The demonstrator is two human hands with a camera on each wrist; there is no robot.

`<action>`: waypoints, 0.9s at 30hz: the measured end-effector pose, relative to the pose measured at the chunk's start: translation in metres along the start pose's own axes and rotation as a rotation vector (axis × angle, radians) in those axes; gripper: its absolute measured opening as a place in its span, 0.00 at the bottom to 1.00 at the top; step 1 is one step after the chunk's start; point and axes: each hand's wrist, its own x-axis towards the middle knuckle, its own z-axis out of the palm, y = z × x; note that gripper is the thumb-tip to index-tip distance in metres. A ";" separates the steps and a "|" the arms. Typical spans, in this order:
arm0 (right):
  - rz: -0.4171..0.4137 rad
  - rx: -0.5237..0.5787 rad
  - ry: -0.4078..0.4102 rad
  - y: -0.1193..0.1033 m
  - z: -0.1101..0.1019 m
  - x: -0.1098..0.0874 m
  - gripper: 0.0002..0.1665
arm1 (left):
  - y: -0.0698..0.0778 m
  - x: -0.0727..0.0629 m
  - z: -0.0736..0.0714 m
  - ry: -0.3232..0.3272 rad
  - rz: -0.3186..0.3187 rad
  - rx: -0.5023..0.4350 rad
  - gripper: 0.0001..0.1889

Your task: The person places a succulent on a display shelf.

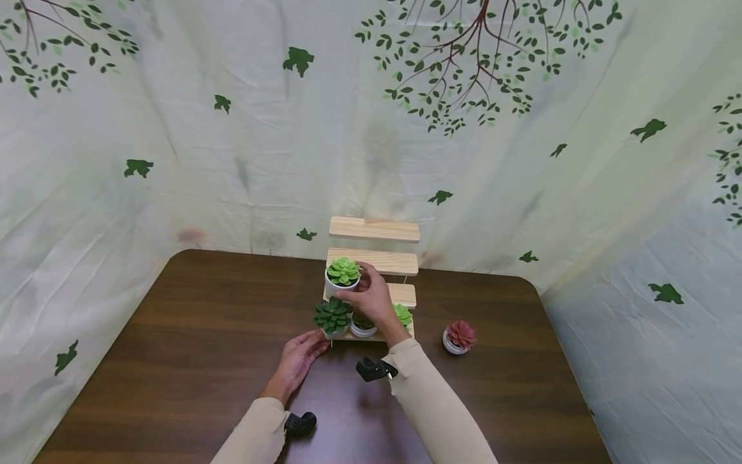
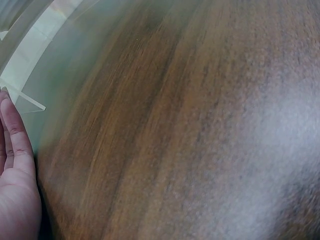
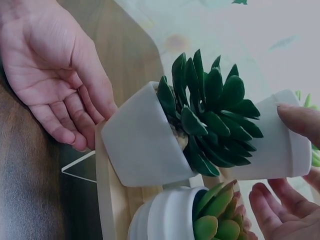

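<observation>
My right hand (image 1: 377,298) grips a white pot with a light green succulent (image 1: 344,272) between thumb and fingers, at the left side of a tiered wooden stand (image 1: 373,260). A dark green succulent (image 3: 215,105) in a white angular pot (image 3: 145,140) stands on the lowest shelf, just below the held pot. My left hand (image 1: 300,356) is at that shelf's left end, its thumb touching the edge beside this pot, its fingers loosely extended. Beside it on the shelf are a ribbed white pot (image 3: 165,215) with a red-tipped succulent and another light green succulent (image 1: 402,314), partly hidden by my right hand.
A reddish succulent (image 1: 462,335) in a white pot sits on the brown table (image 1: 232,322), right of the stand. Pale curtains (image 1: 261,161) with leaf prints hang behind the table. Thin clear supports (image 3: 77,162) show at the stand's base.
</observation>
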 end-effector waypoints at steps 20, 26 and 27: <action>-0.093 -0.033 0.022 -0.035 -0.063 -0.041 0.41 | 0.003 0.000 0.002 0.047 -0.039 -0.018 0.11; -0.077 -0.055 0.115 -0.020 -0.091 -0.051 0.40 | 0.001 0.000 0.001 0.013 -0.012 -0.008 0.12; -0.079 -0.048 0.138 -0.014 -0.097 -0.051 0.40 | 0.001 0.000 0.001 0.005 -0.007 -0.005 0.12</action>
